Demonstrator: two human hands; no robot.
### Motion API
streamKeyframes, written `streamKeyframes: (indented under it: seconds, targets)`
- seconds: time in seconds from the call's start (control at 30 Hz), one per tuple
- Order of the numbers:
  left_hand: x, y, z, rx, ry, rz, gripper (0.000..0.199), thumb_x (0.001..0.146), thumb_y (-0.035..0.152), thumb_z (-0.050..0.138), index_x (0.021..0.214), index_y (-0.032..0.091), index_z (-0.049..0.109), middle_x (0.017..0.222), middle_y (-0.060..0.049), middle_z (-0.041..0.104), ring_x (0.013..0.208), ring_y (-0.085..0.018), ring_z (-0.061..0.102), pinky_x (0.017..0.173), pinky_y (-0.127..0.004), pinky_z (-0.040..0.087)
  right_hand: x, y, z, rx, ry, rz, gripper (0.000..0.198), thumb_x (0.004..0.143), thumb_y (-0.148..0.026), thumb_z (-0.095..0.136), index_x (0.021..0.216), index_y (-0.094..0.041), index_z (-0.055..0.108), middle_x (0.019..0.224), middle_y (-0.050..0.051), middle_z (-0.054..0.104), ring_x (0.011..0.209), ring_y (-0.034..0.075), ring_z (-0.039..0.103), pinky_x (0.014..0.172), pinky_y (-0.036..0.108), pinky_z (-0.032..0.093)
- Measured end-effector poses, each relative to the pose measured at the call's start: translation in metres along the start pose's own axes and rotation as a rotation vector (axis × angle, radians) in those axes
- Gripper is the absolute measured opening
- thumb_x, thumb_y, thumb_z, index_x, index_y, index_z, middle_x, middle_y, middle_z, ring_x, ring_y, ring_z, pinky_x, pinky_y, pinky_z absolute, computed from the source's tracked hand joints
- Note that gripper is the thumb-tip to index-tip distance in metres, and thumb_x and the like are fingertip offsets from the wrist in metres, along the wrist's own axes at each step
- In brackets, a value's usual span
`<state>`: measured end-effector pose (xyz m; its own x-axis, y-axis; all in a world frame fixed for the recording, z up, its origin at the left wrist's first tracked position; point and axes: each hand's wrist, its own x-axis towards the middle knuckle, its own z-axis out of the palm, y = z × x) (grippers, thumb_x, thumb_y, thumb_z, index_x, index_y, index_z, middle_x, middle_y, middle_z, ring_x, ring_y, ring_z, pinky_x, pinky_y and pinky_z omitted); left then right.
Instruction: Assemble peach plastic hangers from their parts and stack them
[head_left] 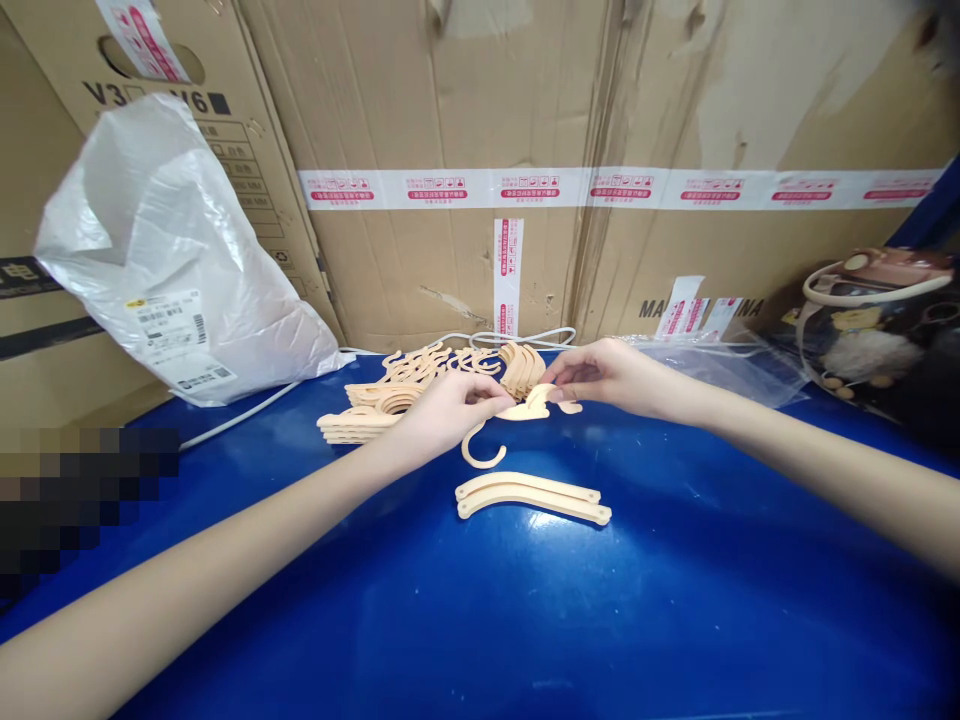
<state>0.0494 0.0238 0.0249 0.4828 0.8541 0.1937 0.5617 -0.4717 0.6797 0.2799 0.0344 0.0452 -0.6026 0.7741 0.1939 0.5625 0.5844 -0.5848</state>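
Observation:
My left hand pinches one end of a small beige plastic hanger piece above the blue table. On its other side my right hand has closed fingers at the same piece or one joined to it; the join is too small to make out. A beige hanger hook lies just below my left fingertips. Nearer to me rest two curved hanger arms, side by side. Partly hidden behind my left hand are stacked hanger pieces and a loose pile of hooks. Further curved pieces sit in a row behind my fingers.
A white plastic bag with a label leans at the left. Large cardboard boxes wall off the back of the blue table. A white cable, a clear plastic bag and a brown-topped clear container are around the edges.

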Motion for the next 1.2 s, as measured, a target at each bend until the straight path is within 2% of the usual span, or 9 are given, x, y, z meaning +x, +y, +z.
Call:
streamKeyframes:
  seconds: [0.1, 0.17, 0.33, 0.43, 0.53, 0.7, 0.93, 1.07, 1.2]
  targets:
    - [-0.001, -0.009, 0.009, 0.052, -0.02, 0.034, 0.015, 0.083, 0.023, 0.059, 0.087, 0.016, 0.072, 0.082, -0.003, 0.072, 0.072, -0.015, 0.061, 0.062, -0.024, 0.042, 0.001, 0.012, 0.002, 0.061, -0.132, 0.064, 0.031, 0.082, -0.043, 0.064, 0.094, -0.014, 0.067, 0.075, 0.004, 0.071, 0.068, 0.015, 0.065, 0.062, 0.027, 0.05]
    - [-0.004, -0.011, 0.014, 0.093, -0.036, 0.068, 0.017, 0.084, 0.022, 0.057, 0.09, 0.017, 0.072, 0.082, -0.002, 0.072, 0.07, -0.015, 0.061, 0.061, -0.025, 0.042, 0.0, 0.017, 0.004, 0.072, -0.172, 0.083, 0.032, 0.081, -0.044, 0.063, 0.093, -0.014, 0.067, 0.073, 0.004, 0.07, 0.065, 0.015, 0.063, 0.059, 0.027, 0.049]
    - [-0.007, -0.009, 0.017, 0.203, -0.035, 0.171, 0.017, 0.087, 0.02, 0.057, 0.094, 0.018, 0.071, 0.094, -0.004, 0.072, 0.082, -0.017, 0.063, 0.072, -0.027, 0.044, -0.001, 0.024, 0.002, 0.021, -0.194, 0.073, 0.028, 0.082, -0.041, 0.063, 0.091, -0.016, 0.068, 0.076, 0.003, 0.07, 0.066, 0.014, 0.063, 0.06, 0.026, 0.048]
    - [-0.006, -0.009, 0.016, 0.276, -0.029, 0.208, 0.016, 0.088, 0.02, 0.057, 0.095, 0.019, 0.072, 0.095, -0.004, 0.071, 0.087, -0.019, 0.062, 0.076, -0.03, 0.044, -0.001, 0.026, 0.0, -0.022, -0.198, 0.039, 0.027, 0.082, -0.041, 0.062, 0.092, -0.017, 0.069, 0.081, 0.003, 0.071, 0.071, 0.015, 0.064, 0.066, 0.028, 0.049]
    - [-0.006, -0.009, 0.016, 0.341, -0.03, 0.227, 0.017, 0.09, 0.021, 0.056, 0.097, 0.019, 0.072, 0.095, -0.004, 0.071, 0.09, -0.02, 0.061, 0.078, -0.032, 0.045, 0.0, 0.026, 0.0, -0.068, -0.21, 0.042, 0.026, 0.083, -0.039, 0.061, 0.093, -0.017, 0.07, 0.079, 0.002, 0.071, 0.069, 0.015, 0.064, 0.064, 0.027, 0.048]
    - [-0.008, -0.006, 0.016, 0.464, -0.034, 0.265, 0.021, 0.091, 0.018, 0.053, 0.1, 0.019, 0.072, 0.101, -0.006, 0.07, 0.096, -0.022, 0.06, 0.083, -0.034, 0.045, -0.001, 0.024, 0.002, -0.205, -0.163, 0.032, 0.022, 0.085, -0.033, 0.059, 0.092, -0.016, 0.071, 0.08, 0.004, 0.072, 0.069, 0.015, 0.064, 0.063, 0.027, 0.045]
    - [-0.011, 0.006, 0.014, 0.613, -0.1, 0.303, 0.027, 0.089, 0.013, 0.05, 0.105, 0.017, 0.071, 0.104, -0.008, 0.07, 0.093, -0.023, 0.063, 0.08, -0.035, 0.046, -0.004, 0.019, 0.003, -0.359, -0.15, 0.03, 0.019, 0.086, -0.029, 0.056, 0.093, -0.02, 0.071, 0.081, 0.002, 0.072, 0.067, 0.014, 0.063, 0.059, 0.025, 0.042]
    - [-0.015, 0.018, 0.003, 0.681, -0.114, 0.306, 0.027, 0.09, 0.013, 0.048, 0.106, 0.016, 0.07, 0.102, -0.008, 0.07, 0.093, -0.023, 0.063, 0.078, -0.034, 0.046, -0.014, 0.01, 0.005, -0.561, -0.061, 0.01, 0.02, 0.089, -0.033, 0.054, 0.089, -0.021, 0.069, 0.079, 0.002, 0.069, 0.066, 0.015, 0.061, 0.057, 0.025, 0.038]
    - [-0.028, 0.021, -0.01, 0.829, -0.205, 0.298, 0.022, 0.09, 0.016, 0.051, 0.095, 0.018, 0.072, 0.091, -0.007, 0.07, 0.086, -0.022, 0.064, 0.072, -0.032, 0.044, -0.032, -0.003, 0.009, -0.731, 0.048, -0.031, 0.025, 0.095, -0.037, 0.046, 0.097, -0.02, 0.064, 0.091, 0.005, 0.067, 0.075, 0.018, 0.063, 0.059, 0.027, 0.039]
